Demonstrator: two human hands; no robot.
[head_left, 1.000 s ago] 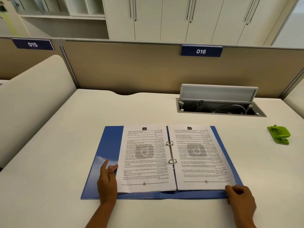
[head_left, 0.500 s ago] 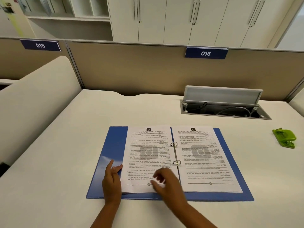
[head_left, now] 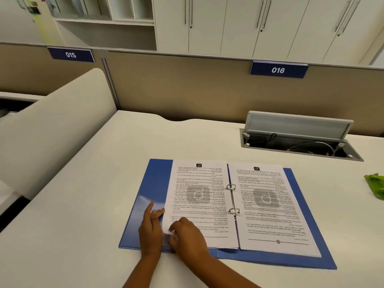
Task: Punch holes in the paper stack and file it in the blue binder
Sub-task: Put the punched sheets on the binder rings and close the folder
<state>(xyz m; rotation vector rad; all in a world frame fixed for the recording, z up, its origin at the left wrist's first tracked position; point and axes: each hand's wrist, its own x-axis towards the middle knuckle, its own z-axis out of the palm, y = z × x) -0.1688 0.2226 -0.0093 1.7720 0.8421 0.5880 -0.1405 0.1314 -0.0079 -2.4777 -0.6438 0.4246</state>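
The blue binder (head_left: 154, 183) lies open flat on the desk. Printed pages sit on both sides of its two metal rings (head_left: 232, 198): a left stack (head_left: 199, 183) and a right stack (head_left: 268, 215). My left hand (head_left: 150, 231) rests flat at the left stack's outer edge, fingers on the blue cover and paper edge. My right hand (head_left: 187, 235) has crossed over and sits on the lower left corner of the left stack, fingers curled at the paper's corner. A green hole punch (head_left: 376, 188) lies at the right edge of the view, partly cut off.
An open cable tray (head_left: 299, 146) with a raised grey lid is set into the desk behind the binder. A beige partition with signs 015 and 016 runs along the back. A curved side divider (head_left: 52, 125) stands to the left.
My right hand moved from the binder's lower right corner across to the lower left corner of the left pages, beside my left hand. The view shifted left, pushing the hole punch toward the frame edge.
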